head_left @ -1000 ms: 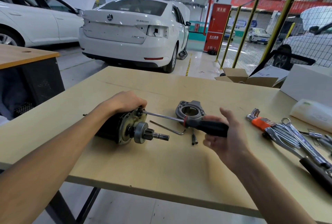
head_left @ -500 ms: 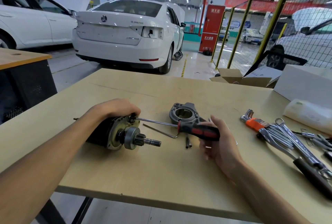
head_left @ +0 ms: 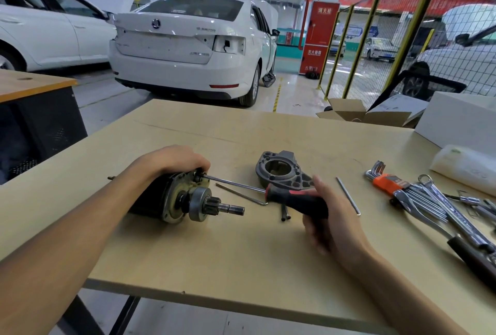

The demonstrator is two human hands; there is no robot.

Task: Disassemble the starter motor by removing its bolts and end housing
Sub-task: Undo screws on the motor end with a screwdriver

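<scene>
Motor (head_left: 171, 197): lying at bench (head_left: 241, 262) 9 o'clock, left hand (head_left: 174, 159) gripping it. Right hand (head_left: 331, 220), its fingers spread a second ago, is now closing round the screwdriver (head_left: 294, 199), tip staying on a bolt: loosening is continuing. Housing (head_left: 281, 172): already off, at 12 o'clock.

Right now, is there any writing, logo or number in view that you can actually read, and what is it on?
"消火栓": red cabinet, top panel.
"灭火器箱": same cabinet, lower panel.
Round emblem, no letters: white car boot lid.
Boot lettering on that car: too blurred.
Orange hex key holder print: too small.
Red banner on the far wall: unreadable.
</scene>
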